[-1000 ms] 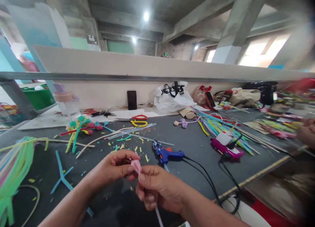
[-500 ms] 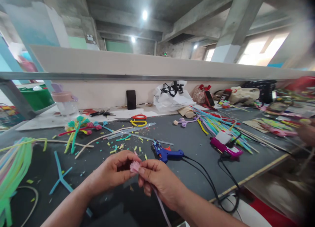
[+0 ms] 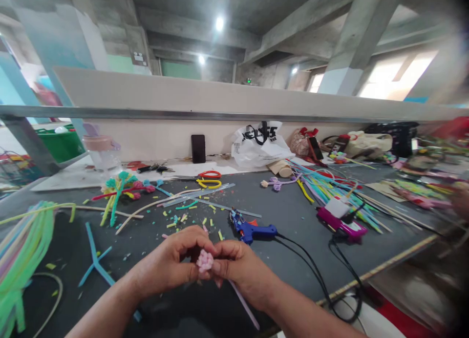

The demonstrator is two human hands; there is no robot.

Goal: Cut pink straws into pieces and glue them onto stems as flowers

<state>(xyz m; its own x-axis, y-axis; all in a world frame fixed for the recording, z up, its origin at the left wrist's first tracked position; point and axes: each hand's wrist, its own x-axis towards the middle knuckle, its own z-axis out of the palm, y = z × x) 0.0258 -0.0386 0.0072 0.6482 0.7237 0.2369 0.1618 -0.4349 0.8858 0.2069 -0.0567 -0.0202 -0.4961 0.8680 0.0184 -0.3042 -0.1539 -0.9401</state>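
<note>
Between the fingertips of both hands is a small pink craft flower [image 3: 204,261] with a bumpy, clustered head. My left hand [image 3: 174,260] pinches it from the left, fingers curled behind it. My right hand [image 3: 244,272] grips it from the right with thumb and fingers. A pale pink stem [image 3: 245,305] runs down below my right hand toward the table's near edge; where it meets the flower is hidden. Just beyond my hands lies a blue glue gun [image 3: 252,230] with a black cord. Small yellow and pink cut scraps [image 3: 183,218] are scattered nearby.
Scissors [image 3: 208,179] with red and yellow handles lie farther back. Bundles of coloured stems [image 3: 25,260] are at the left, with more stems [image 3: 330,191] at the right. A blue branched stem [image 3: 95,262] lies by my left forearm. A phone [image 3: 198,149] leans on the partition.
The flower has turned so its clustered face shows more toward me, and it sits slightly lower. Both hands have stayed on it. The whole view has shifted slightly.
</note>
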